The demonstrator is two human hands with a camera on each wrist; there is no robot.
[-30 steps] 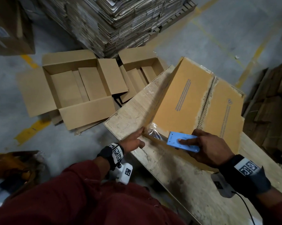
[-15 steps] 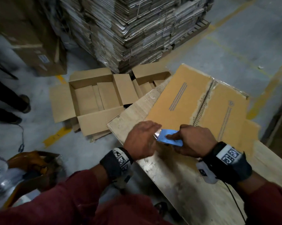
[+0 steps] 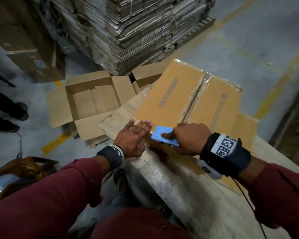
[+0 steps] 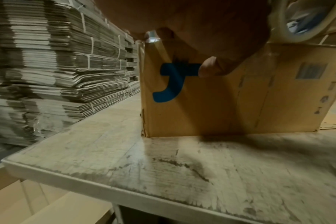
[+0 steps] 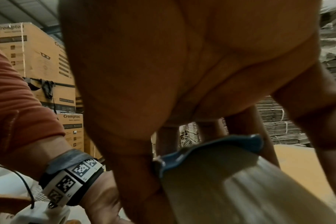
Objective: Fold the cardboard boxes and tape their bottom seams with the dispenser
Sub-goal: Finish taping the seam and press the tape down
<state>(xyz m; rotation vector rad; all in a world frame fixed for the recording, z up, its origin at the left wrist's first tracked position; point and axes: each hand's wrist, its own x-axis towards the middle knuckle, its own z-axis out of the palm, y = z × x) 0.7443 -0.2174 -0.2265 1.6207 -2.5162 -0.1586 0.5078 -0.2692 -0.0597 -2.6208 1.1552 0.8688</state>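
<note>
Left hand (image 3: pixel 134 135): my flat fingers press glossy tape on the box (image 3: pixel 185 99).
Right hand (image 3: pixel 191 138): I grip the blue plastic dispenser (image 3: pixel 164 138).
Tabletop (image 3: pixel 171 178): scuffed, pale.

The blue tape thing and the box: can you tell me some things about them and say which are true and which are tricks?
1. The right hand grips the blue tape dispenser. True.
2. The left hand is curled into a fist in the air. False: its fingers lie flat, pressing on the near edge of the box.
3. The box stands on the table. True.
4. The pile of flat cardboard behind the table is stacked on the table too. False: it stands on the floor, on a pallet.
5. The open boxes lie on the floor left of the table. True.
</note>
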